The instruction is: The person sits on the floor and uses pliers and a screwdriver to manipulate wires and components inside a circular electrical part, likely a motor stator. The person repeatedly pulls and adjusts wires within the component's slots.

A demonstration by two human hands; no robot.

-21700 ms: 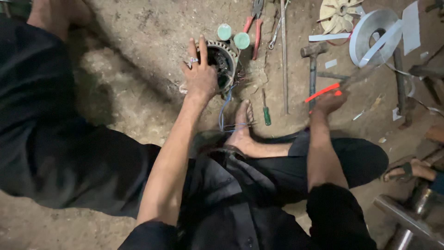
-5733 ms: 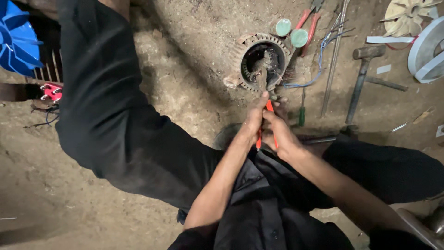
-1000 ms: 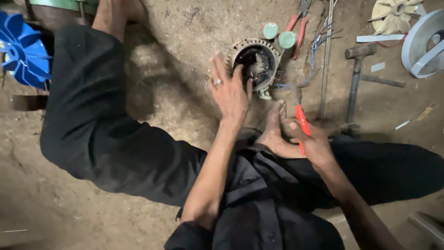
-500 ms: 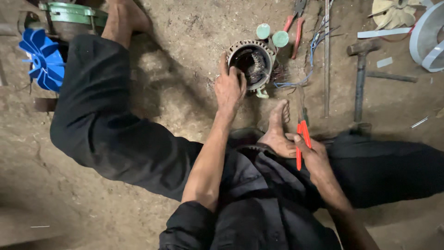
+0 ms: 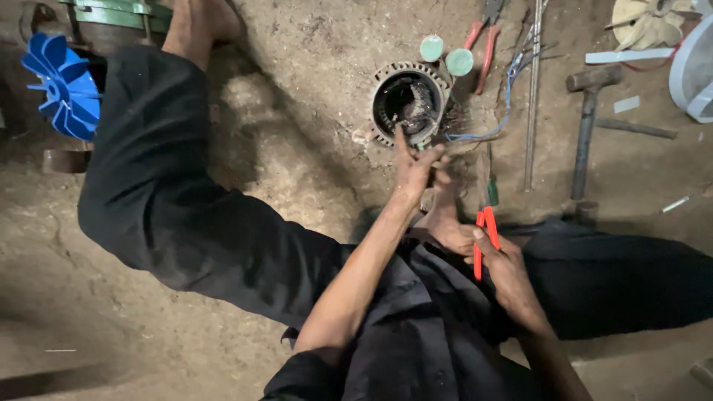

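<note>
A round motor stator [image 5: 408,102] with copper windings stands on the dirt floor between my legs. My left hand [image 5: 414,165] reaches to its near rim, index finger pointing into the bore, holding nothing I can make out. My right hand [image 5: 507,269] rests by my bare right foot [image 5: 448,215] and grips red-handled pliers [image 5: 484,232], jaws pointing towards the stator. Blue wires [image 5: 499,111] trail from the stator's right side.
Two green round caps [image 5: 445,55], another pair of red-handled pliers [image 5: 481,37], a long metal rod [image 5: 532,96], a hammer [image 5: 587,126] and a green-handled screwdriver [image 5: 490,189] lie on the right. A blue fan [image 5: 63,85] lies at far left. My left leg [image 5: 171,186] stretches left.
My left hand slid back from the stator's top to its near rim, with one finger stretched out. My right hand with the pliers stayed by my foot.
</note>
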